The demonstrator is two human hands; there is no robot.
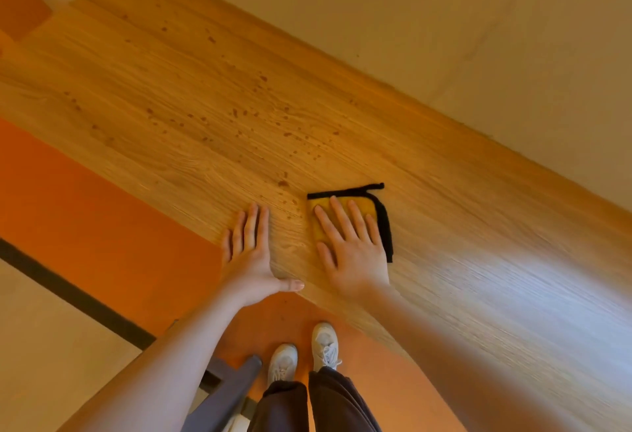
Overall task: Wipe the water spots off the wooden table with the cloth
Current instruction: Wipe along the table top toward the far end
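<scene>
A long wooden table (143, 89) runs diagonally across the view. Dark water spots (263, 117) are scattered over its middle and far left, several close to my hands. A folded yellow cloth with black edging (371, 207) lies flat near the table's front edge. My right hand (349, 243) presses on the cloth with straight, spread fingers. My left hand (253, 254) rests flat on the bare wood just left of the cloth, thumb along the table edge.
A pale wall (478, 38) borders the table's far side. An orange floor (102, 226) lies below the near edge, where my white shoes (304, 353) stand. A grey chair part (232, 390) sits by my left leg.
</scene>
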